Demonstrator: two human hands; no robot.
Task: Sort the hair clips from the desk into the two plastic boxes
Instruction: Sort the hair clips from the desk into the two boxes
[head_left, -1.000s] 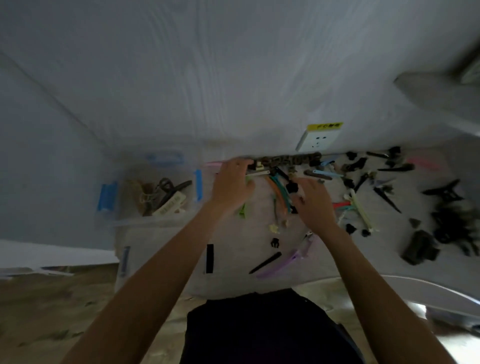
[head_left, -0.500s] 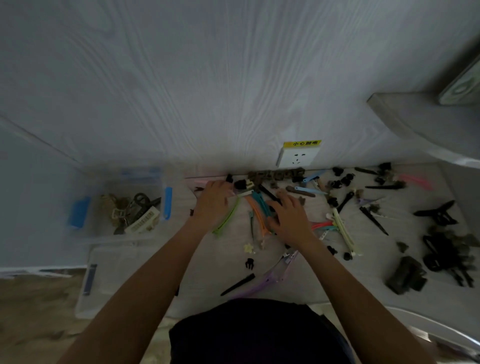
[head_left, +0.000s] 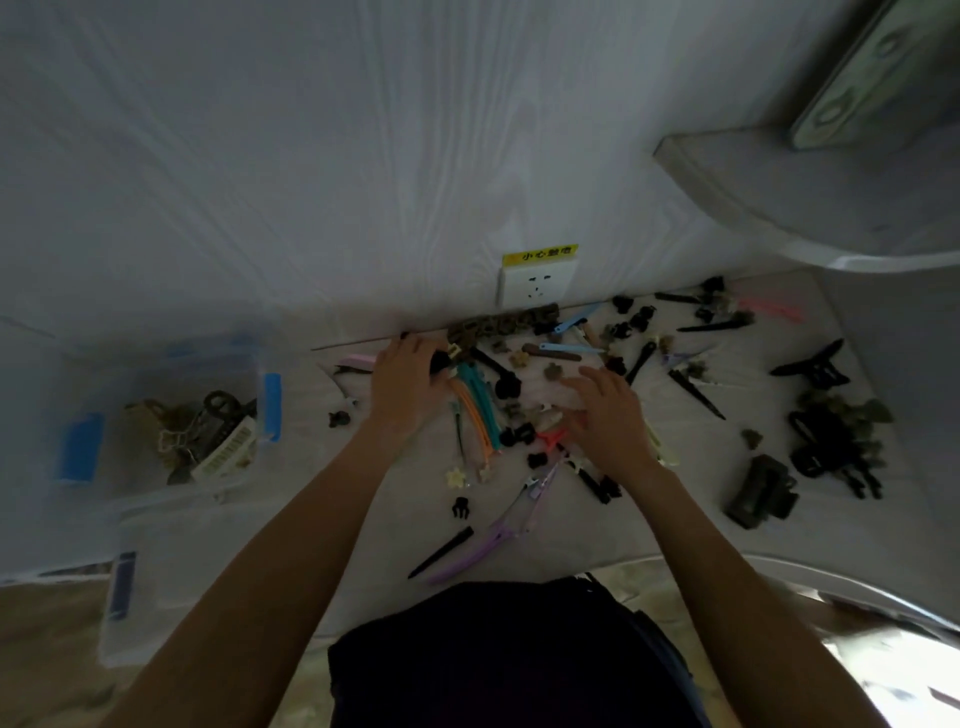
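Many hair clips lie scattered on the white desk (head_left: 597, 535). My left hand (head_left: 402, 387) is at the back near the wall, its fingers curled round a small black clip (head_left: 440, 362). Just right of it lie long orange and teal clips (head_left: 475, 410). My right hand (head_left: 608, 415) hovers with spread fingers over small clips and a red clip (head_left: 551, 439), holding nothing. The far plastic box (head_left: 260, 364) at the left holds several clips. The near plastic box (head_left: 156, 561) in front of it looks empty.
A purple clip (head_left: 498, 540) and a long black clip (head_left: 441, 552) lie near the desk's front edge. A dark green claw clip (head_left: 758, 491) and a black pile (head_left: 831, 447) sit at the right. A wall socket (head_left: 535, 283) and a shelf (head_left: 831, 197) are behind.
My left hand left the green clip and reached back to the small black clip by the wall. My right hand shifted right with its fingers spread.
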